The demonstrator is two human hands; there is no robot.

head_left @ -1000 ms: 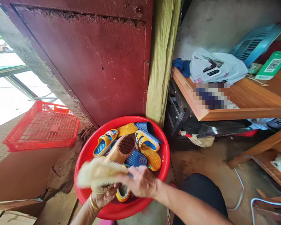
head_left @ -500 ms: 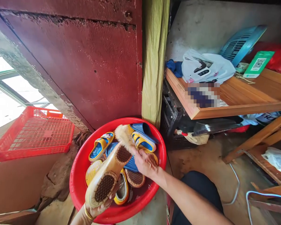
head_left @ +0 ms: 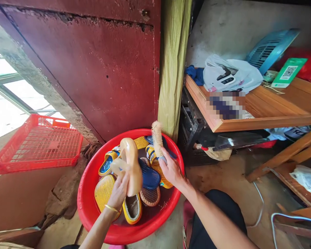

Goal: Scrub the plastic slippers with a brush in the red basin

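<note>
A red plastic basin (head_left: 93, 221) sits on the floor below me, filled with several small slippers, yellow-and-blue ones (head_left: 107, 162) and a dark blue one (head_left: 149, 176). My left hand (head_left: 119, 190), a gold bangle on its wrist, grips a tan slipper (head_left: 131, 160) and holds it on edge above the basin. My right hand (head_left: 172, 169) holds a scrub brush (head_left: 157, 138) by its handle, bristles pointing up, just right of the tan slipper and not touching it.
A dark red metal door (head_left: 93, 69) and a yellow-green post (head_left: 172, 65) stand behind the basin. A red crate (head_left: 38, 143) lies at left. At right a wooden table (head_left: 261, 110) carries a white bag (head_left: 230, 74); cables run along the floor.
My left hand turned the tan slipper from sole-up to standing on edge. My right hand lifted the brush off the sole and raised it upright toward the basin's far rim.
</note>
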